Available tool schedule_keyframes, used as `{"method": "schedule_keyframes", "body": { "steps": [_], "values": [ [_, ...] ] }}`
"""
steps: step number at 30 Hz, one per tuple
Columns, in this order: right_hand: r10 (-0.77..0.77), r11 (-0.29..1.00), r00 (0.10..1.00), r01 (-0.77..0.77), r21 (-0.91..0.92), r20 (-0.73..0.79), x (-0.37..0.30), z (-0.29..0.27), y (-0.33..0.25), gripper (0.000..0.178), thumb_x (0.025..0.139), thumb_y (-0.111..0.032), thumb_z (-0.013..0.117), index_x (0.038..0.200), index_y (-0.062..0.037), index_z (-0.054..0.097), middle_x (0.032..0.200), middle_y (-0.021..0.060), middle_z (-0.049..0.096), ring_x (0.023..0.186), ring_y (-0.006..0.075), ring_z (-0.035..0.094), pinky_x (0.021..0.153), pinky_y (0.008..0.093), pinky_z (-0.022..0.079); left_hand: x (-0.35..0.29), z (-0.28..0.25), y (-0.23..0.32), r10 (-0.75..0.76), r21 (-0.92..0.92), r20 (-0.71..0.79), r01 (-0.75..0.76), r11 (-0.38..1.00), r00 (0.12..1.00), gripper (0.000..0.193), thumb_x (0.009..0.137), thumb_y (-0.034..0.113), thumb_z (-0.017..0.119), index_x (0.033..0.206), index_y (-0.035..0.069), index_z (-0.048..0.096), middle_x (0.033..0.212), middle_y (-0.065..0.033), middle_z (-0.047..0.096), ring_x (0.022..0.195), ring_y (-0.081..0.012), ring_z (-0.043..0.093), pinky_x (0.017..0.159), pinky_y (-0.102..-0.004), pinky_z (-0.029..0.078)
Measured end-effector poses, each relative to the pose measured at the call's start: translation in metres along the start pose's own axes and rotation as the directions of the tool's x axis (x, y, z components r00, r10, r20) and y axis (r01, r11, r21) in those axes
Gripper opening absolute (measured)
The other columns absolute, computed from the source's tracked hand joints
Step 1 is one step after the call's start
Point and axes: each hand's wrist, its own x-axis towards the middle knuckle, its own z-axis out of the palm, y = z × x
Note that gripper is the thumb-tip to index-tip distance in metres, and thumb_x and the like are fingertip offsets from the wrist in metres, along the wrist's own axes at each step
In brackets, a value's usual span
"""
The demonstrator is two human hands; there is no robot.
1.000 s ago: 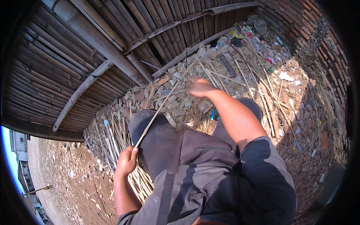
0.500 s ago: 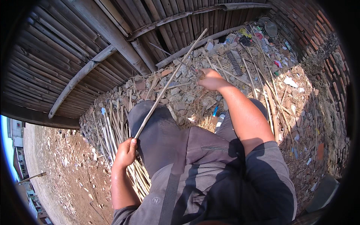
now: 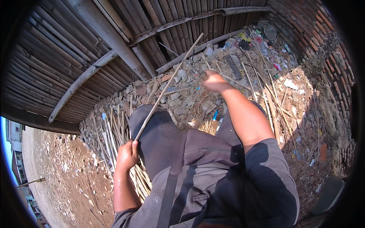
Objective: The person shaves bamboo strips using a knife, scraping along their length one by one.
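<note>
A long, thin bamboo strip (image 3: 167,83) slants up and away from my left hand (image 3: 127,155), whose fingers are closed round its near end beside my left knee. The strip's far end reaches toward the bamboo wall. My right hand (image 3: 213,81) is stretched out over the rubble, to the right of the strip and apart from it. Its fingers are curled closed. Something thin and greyish seems to stick out from them to the left, but it blends into the stones and I cannot make it out.
Bamboo strips (image 3: 138,180) lie in a pile under my left arm, and more sticks (image 3: 270,102) lie on the right. A bamboo-slat wall (image 3: 68,49) stands ahead and left, a brick wall (image 3: 334,68) at right. Broken stones, dry straw and litter (image 3: 262,41) cover the ground between.
The view has shifted slightly. My left hand keeps its hold on the bamboo strip, and my right hand stays out over the rubble with its fingers closed.
</note>
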Motion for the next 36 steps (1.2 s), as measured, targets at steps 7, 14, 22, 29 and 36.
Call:
{"method": "schedule_keyframes", "body": {
  "steps": [7,14,22,29,36],
  "values": [
    [-0.177,0.945,0.927,0.254,-0.207,0.33,-0.052,0.008,-0.073,0.027,0.077,-0.011,0.062,0.103,-0.0089,0.069,0.101,0.018,0.072,0.099,0.04,0.068,0.084,0.0491,0.054,-0.01,-0.003,0.012,0.07,0.176,-0.04,-0.062,0.982,0.997,0.038,0.106,0.031,0.051,0.083,0.001,0.053,0.067,-0.0266,0.06,0.068,-0.0491,0.061,0.06,-0.0542,0.045],
    [0.059,0.995,0.996,-0.064,0.075,0.069,0.01,0.007,0.012,0.051,0.078,-0.022,0.065,0.125,-0.0027,0.064,0.118,0.0255,0.068,0.104,0.0373,0.069,0.093,0.044,0.053,0.001,-0.003,0.003,0.074,0.127,-0.039,-0.068,0.99,0.997,0.037,0.105,0.031,0.053,0.084,0.0,0.056,0.067,-0.0265,0.06,0.069,-0.0496,0.06,0.06,-0.0544,0.045],
    [-0.163,0.927,0.863,0.3,-0.225,0.479,-0.056,0.007,-0.085,0.041,0.077,-0.011,0.061,0.118,-0.0042,0.068,0.116,0.0221,0.07,0.108,0.0379,0.068,0.092,0.0455,0.054,-0.004,-0.01,0.008,0.123,0.264,-0.033,-0.11,0.958,0.992,0.038,0.104,0.034,0.055,0.084,0.002,0.055,0.066,-0.0254,0.06,0.068,-0.0491,0.061,0.059,-0.0547,0.045],
    [0.095,0.995,0.992,-0.092,-0.035,0.08,0.014,-0.003,0.027,0.052,0.078,-0.021,0.064,0.126,-0.0009,0.063,0.12,0.0254,0.068,0.112,0.0364,0.066,0.095,0.042,0.052,-0.001,-0.003,0.0,0.085,0.241,-0.075,-0.065,0.968,0.994,0.035,0.103,0.034,0.055,0.089,0.002,0.056,0.072,-0.0276,0.062,0.075,-0.051,0.062,0.064,-0.0563,0.047],
    [-0.15,0.969,0.925,0.208,-0.134,0.35,-0.044,0.025,-0.061,0.031,0.075,-0.015,0.065,0.105,-0.0071,0.069,0.101,0.0215,0.072,0.1,0.0363,0.07,0.085,0.0481,0.054,-0.005,-0.018,0.015,0.067,0.242,-0.007,-0.063,0.968,0.998,0.037,0.103,0.033,0.057,0.085,0.0,0.056,0.068,-0.026,0.06,0.07,-0.0495,0.061,0.062,-0.053,0.047]
  ]
}}
